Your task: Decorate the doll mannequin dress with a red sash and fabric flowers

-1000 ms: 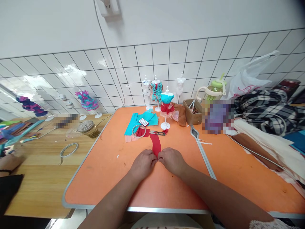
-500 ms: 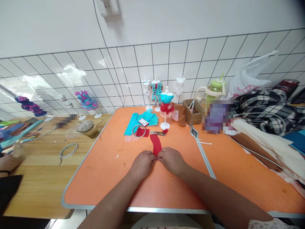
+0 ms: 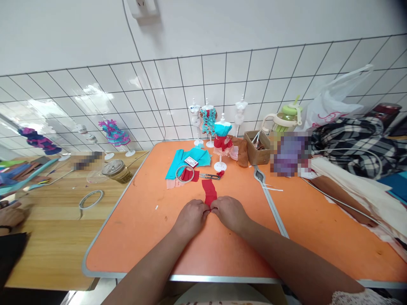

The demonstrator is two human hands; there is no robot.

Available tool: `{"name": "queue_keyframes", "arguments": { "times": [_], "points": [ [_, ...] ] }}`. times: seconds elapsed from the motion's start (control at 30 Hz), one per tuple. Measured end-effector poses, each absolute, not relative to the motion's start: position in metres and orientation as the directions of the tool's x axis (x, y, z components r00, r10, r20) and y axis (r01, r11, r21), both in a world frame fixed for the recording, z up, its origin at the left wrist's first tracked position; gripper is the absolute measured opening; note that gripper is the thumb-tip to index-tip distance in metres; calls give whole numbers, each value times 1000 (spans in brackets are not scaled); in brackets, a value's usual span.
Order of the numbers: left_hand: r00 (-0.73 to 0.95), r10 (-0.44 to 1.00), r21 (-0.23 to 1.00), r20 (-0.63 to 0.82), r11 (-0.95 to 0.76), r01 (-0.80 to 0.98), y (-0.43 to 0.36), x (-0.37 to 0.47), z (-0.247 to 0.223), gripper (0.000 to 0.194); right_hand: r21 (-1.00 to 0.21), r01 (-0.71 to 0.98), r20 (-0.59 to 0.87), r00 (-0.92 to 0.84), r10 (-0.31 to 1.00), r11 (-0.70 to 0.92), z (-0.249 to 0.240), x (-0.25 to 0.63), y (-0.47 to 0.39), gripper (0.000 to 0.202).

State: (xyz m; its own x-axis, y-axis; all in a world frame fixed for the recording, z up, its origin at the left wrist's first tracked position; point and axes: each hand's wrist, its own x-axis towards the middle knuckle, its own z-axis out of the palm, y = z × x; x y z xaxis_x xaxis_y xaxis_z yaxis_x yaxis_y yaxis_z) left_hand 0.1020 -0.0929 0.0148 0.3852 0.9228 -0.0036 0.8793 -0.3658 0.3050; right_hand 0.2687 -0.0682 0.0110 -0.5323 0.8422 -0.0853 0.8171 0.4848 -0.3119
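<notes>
A strip of red fabric [image 3: 209, 191] lies on the orange table, its near end pinched between both of my hands. My left hand [image 3: 192, 217] is closed on that end from the left, and my right hand [image 3: 230, 213] grips it from the right, fingertips almost touching. Just beyond the strip lie thread snips [image 3: 210, 176] with a small red scrap by them. Left of these, a roll of tape [image 3: 185, 173] rests over red and turquoise fabric [image 3: 177, 161]. A small dress form [image 3: 223, 137] in a turquoise and red dress stands behind.
Several more mini dress forms line the tiled wall. A cardboard box [image 3: 258, 149] of tools and a green-lidded bottle [image 3: 288, 114] stand back right. Folded cloth [image 3: 359, 182] covers the right side. On the wooden table at left are a glass jar [image 3: 116, 171] and a co-worker's hand [image 3: 12, 215].
My hands stay in nearly the same place, still pinching the red strip. The strip's far end has shifted slightly to the right. The co-worker's hand at far left has moved a little.
</notes>
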Motion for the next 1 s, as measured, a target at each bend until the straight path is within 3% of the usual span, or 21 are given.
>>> {"name": "queue_keyframes", "arguments": {
  "times": [0.17, 0.33, 0.57, 0.83, 1.0],
  "points": [
    [413, 906, 274, 93, -422, 864, -93, 103, 16, 21, -311, 812, -79, -539, 839, 493, 9, 268, -68, 21],
    [423, 906, 230, 22, -417, 879, -92, 103, 17, 25, -309, 803, -50, -549, 834, 510, 10, 268, -68, 23],
    [360, 933, 308, 6, -344, 887, -93, 103, 16, 19, -297, 825, -90, -525, 846, 481, 10, 269, -67, 15],
    [430, 898, 227, 98, -441, 868, -92, 103, 16, 21, -280, 808, -81, -559, 825, 519, 13, 269, -66, 23],
    [463, 884, 221, 55, -463, 858, -91, 102, 15, 23, -267, 811, -119, -564, 817, 521, 15, 269, -66, 24]
  ]
}}
